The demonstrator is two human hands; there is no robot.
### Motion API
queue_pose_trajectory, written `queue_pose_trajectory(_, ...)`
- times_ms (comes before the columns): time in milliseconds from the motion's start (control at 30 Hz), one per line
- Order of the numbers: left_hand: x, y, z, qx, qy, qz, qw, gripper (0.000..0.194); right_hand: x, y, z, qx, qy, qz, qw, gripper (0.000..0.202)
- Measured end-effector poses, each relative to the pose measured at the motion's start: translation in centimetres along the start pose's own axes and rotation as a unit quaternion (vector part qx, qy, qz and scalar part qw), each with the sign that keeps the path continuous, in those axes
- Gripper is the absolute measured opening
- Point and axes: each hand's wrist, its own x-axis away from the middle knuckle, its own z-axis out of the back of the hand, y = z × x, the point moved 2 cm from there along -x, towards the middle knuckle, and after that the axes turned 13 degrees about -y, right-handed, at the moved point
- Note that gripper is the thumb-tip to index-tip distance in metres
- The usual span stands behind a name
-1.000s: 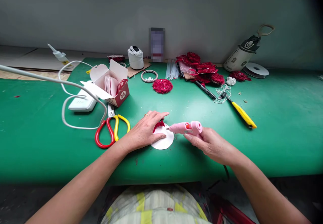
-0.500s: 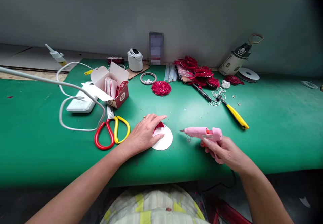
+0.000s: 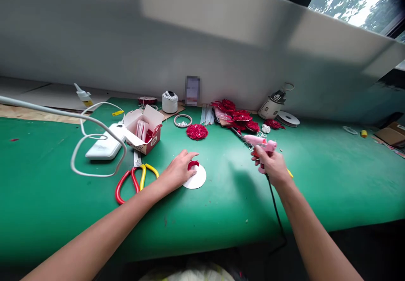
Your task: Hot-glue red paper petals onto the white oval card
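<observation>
My left hand rests on the table at the left edge of a white round disc, thumb and index finger apart. A small piece of red fabric shows on the disc between them; how firmly the fingers touch it I cannot tell. My right hand is closed around the handle of a pink glue gun, raised above the table to the right with its nozzle pointing left. The gun's black cord hangs down below the hand. Behind the disc lies a round red fabric flower.
Scissors with red and yellow handles lie left, partly under my forearm. Nearby are an open box, a white power bank and a cable. Glue sticks, red flowers, a bottle and a spool line the back.
My right hand has lifted the glue gun up and away from the disc. My left hand stays at the disc, its thumb drawn nearer the red fabric. The view has tilted up, showing windows.
</observation>
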Motion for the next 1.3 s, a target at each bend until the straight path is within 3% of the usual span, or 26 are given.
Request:
queue_pose_trajectory(167,-2.3,0.0,0.3,0.000,0.019,0.076,0.997,0.048,-2.7,0.1,-5.4,0.026,-0.088,0.026,0.995,0.049)
queue_pose_trajectory(300,-2.6,0.2,-0.4,0.001,0.062,0.109,0.992,0.045,-3.1,1.8,-7.1,0.069,-0.101,0.060,0.991,0.046)
queue_pose_trajectory(533,-2.3,1.0,-0.1,-0.011,0.074,0.106,0.991,0.054,-3.7,4.1,-5.9,0.126,-0.058,0.053,0.989,0.051)
queue_pose_trajectory(833,-1.5,0.3,0.5,0.069,0.067,0.063,0.993,0.060,-3.0,4.3,-5.0,0.154,-0.041,0.013,0.987,0.045)
queue_pose_trajectory(967,-1.4,-0.5,1.2,0.149,0.117,0.047,0.981,0.050,-2.4,3.6,-4.6,0.162,-0.056,0.006,0.985,0.039)
queue_pose_trajectory(1133,-0.9,-0.7,2.6,0.289,0.170,0.002,0.942,0.027,-1.1,2.5,-3.5,0.160,-0.071,0.014,0.984,0.042)
queue_pose_trajectory(1200,-0.9,-0.7,2.6,0.337,0.164,0.002,0.927,0.027,0.3,1.9,-2.6,0.169,-0.032,0.023,0.985,0.049)
queue_pose_trajectory(1300,-1.2,-0.7,2.2,0.376,0.161,0.008,0.912,0.024,3.7,-0.2,-2.1,0.198,0.089,0.044,0.975,0.049)
